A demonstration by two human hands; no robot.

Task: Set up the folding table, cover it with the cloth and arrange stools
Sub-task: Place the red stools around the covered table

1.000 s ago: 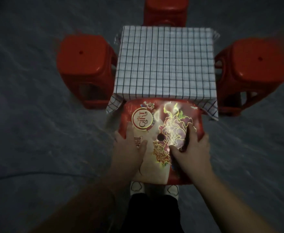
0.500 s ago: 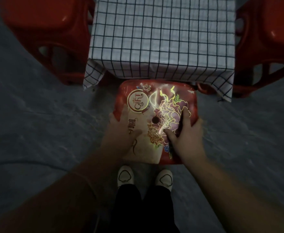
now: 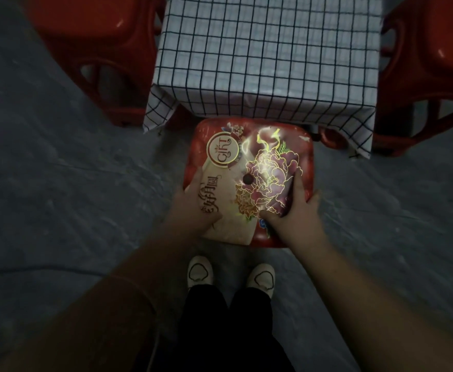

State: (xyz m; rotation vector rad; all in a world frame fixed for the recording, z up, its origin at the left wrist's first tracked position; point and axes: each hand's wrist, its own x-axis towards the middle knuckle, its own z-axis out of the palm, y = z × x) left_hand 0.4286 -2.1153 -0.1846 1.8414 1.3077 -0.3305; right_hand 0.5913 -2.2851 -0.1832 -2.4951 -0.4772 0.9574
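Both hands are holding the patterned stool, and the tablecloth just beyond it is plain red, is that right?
Not quite. In the head view the tablecloth is white with a dark grid, not plain red. The rest stands: the left hand and the right hand both hold the patterned stool, with the tablecloth just beyond it.

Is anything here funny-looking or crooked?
Only the near stool: a printed GIFT flower sheet covers its seat, while the left stool and right stool are plain red. The checked cloth lies flat.
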